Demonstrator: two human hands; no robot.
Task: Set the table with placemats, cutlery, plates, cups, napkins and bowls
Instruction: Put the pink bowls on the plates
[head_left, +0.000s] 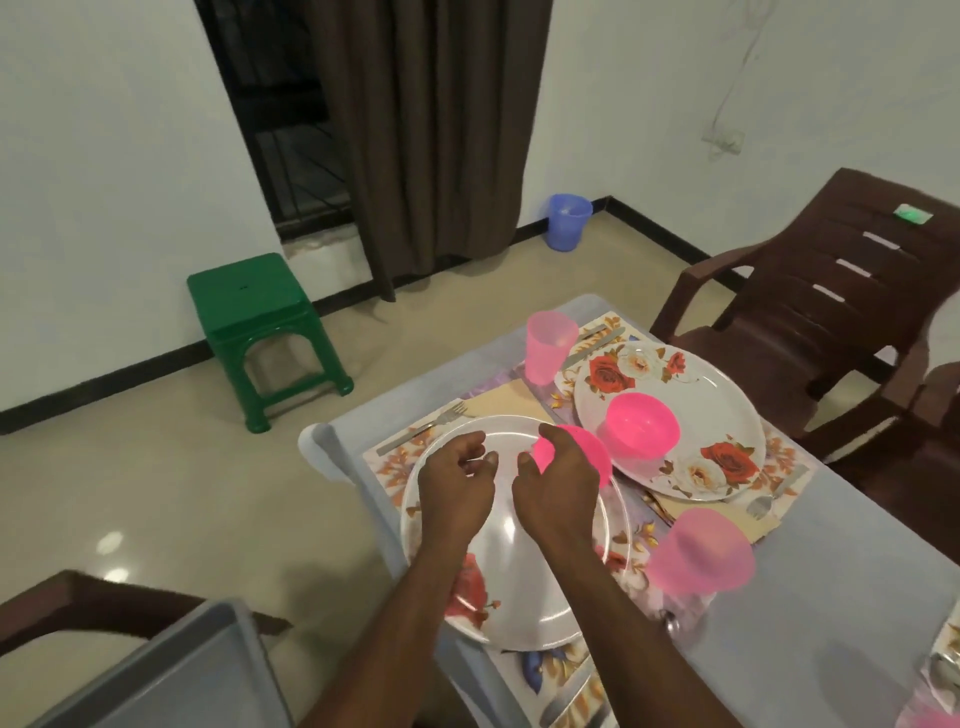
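Your near white rose-printed round plate (519, 561) lies flat on floral placemat (395, 457); pink plastic bowl (582, 452) at its far edge. Far matching plate (675, 395) carries second pink bowl (644, 423). Translucent pink cups (548, 345) upright beside each.

Free room and obstacles at the table corner. We find the near plate (519, 587) largely covered by both forearms, the left hand (457, 483) and right hand (558, 493) hovering over its far half. A pink bowl (587, 449) sits just behind the right hand, blocking the plate's far right edge. The far plate (670, 415) carries a second bowl (643, 425) at its centre. Two pink cups stand upright: the far cup (549, 345) beside the far plate, the near cup (701, 553) between the plates' right sides. We see bare grey tabletop (831, 597) to the right. A brown chair (831, 291) closes off the far side.
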